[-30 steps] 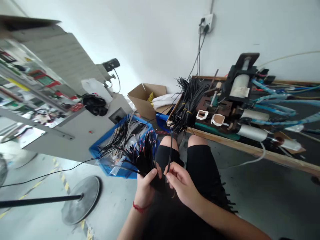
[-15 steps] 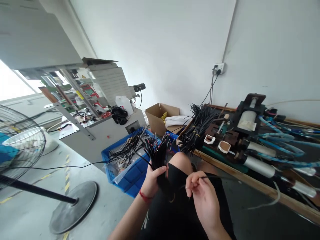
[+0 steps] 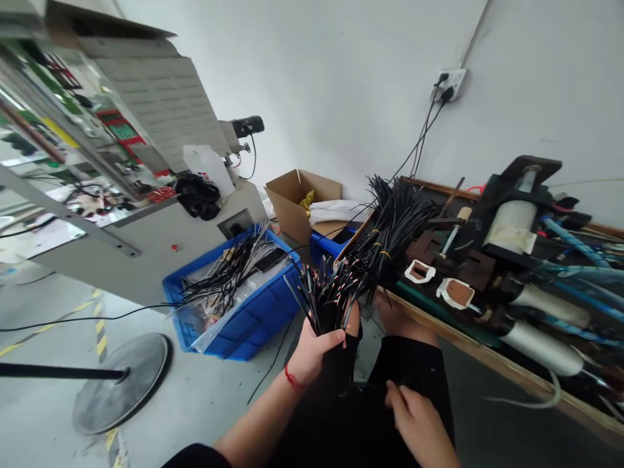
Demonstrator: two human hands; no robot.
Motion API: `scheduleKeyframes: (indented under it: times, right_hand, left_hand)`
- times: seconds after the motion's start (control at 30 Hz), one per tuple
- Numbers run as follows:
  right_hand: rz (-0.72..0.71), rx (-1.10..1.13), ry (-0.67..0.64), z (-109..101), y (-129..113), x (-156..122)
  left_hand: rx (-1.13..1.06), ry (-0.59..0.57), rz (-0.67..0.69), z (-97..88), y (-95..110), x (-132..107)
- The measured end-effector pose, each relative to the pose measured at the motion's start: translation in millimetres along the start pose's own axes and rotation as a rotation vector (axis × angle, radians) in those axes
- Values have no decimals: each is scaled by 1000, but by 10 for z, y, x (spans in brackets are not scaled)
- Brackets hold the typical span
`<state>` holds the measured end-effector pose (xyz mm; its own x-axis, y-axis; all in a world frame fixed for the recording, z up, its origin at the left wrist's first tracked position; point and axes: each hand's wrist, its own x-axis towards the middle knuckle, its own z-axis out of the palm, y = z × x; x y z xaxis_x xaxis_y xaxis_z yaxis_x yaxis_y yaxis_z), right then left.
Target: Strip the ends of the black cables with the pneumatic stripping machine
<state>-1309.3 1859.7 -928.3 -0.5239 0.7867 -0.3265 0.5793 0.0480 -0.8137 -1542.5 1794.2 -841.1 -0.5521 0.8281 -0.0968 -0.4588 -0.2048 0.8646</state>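
Observation:
My left hand [image 3: 312, 351], with a red string round the wrist, is closed round a thick bundle of black cables [image 3: 329, 302]. The cut ends fan out above the thumb, and several show red and white wire tips. Over the dark clothing on my lap, my right hand [image 3: 414, 413] is lower and to the right, its fingers curled together. Whatever sits in those fingers is hidden against the black cloth. To the left of the bundle, a blue crate [image 3: 253, 318] holds loose black and grey cables [image 3: 229, 266] and clear plastic bags.
On the right, a wood-edged bench [image 3: 439, 335] carries tied bundles of black cables [image 3: 390, 227] and a clamp fixture with air cylinders [image 3: 546, 341]. Behind stands an open cardboard box [image 3: 287, 208]. A grey machine cabinet [image 3: 146, 253] and a round stand base [image 3: 124, 383] are left.
The view has shifted closer and lower. My right hand has moved down, away from the bundle, and turned back-up; the thin black cable that was in it no longer shows. My left hand keeps the bundle.

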Motion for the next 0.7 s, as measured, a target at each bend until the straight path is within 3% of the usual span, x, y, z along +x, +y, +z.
scheduleKeyframes:
  times: [0.07,0.17,0.27,0.33,0.4,0.5,0.6,0.7]
  right_hand:
    - [7,-263,-9,28,-75,63]
    - [-85,-497,127,32,-286,167]
    - [-352,-522,319,-13,-513,298]
    - [-580,-484,372,-56,-657,377]
    - [-759,-426,335,-91,-793,420]
    - [-901,-243,165,-98,-961,398]
    - [-964,-56,38,-37,-1079,311]
    - [-920,56,72,78,-1184,224]
  left_hand:
    - [-1,-42,-22,-5,-26,41]
    - [-21,-68,-49,-28,-60,84]
    - [-28,-95,-66,-72,-100,110]
    - [-19,-111,-70,-103,-128,124]
    - [-2,-111,-67,-128,-149,138]
    - [34,-120,-54,-156,-160,153]
    - [46,-126,-44,-185,-160,153]
    - [53,-110,-25,-225,-176,143]
